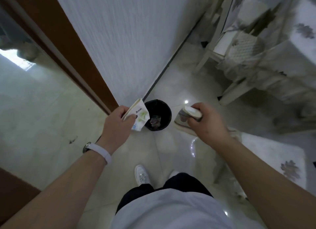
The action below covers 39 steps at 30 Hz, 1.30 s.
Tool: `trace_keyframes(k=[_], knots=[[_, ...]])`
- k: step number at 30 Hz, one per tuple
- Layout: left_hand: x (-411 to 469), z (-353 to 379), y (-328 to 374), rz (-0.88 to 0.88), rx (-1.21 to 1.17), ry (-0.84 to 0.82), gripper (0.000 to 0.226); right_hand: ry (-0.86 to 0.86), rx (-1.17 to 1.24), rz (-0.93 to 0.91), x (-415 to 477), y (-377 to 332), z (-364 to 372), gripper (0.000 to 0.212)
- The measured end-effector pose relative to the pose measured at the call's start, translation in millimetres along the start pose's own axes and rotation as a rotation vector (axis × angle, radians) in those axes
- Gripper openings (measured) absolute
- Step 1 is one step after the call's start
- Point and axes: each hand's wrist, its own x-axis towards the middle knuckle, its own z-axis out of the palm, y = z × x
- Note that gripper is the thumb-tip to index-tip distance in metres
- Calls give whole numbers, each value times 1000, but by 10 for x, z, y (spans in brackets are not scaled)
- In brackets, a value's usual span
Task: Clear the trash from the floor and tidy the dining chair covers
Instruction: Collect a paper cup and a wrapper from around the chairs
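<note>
Trash in both hands, right at the bin. Paper wrapper, white with green print, pinched flat between thumb and fingers of left hand, hanging over the left rim of black bin at centre frame. Crushed paper cup gripped by right hand, fingers curled round its top, hovering just right of the bin and not yet over the mouth. Held out front and low, by the look of it, for a straight drop rather than a toss. Drop not yet made. Bin lined with a dark bag, some scraps already at the bottom. Both arms stretched forward, white wristband on the left wrist.

Underfoot, glossy pale floor tiles, glare spots near the cup. White shoe at lower centre. White wall rising behind the bin, brown door frame cutting across the upper left. Upper right, blurred: dining chair with pale chair cover bunched on the seat, flower-printed tablecloth beside it. Lower right, a pale flowered pad, lying on what, cannot tell. Chair cover rumpled, yet to be tidied; probably the job after the drop.
</note>
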Motion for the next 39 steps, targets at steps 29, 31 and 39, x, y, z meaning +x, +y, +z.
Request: trace_keyframes(k=[29, 31, 39], knots=[[2908, 1566, -255, -186, 184, -263, 8, -129, -11, 157, 2749, 1042, 981, 36], [3134, 1790, -597, -196, 203, -322, 8, -133, -18, 198, 2879, 1239, 1319, 36], [3656, 2899, -2216, -171, 374, -581, 7, -158, -105, 290, 3288, 2373, 2954, 36]])
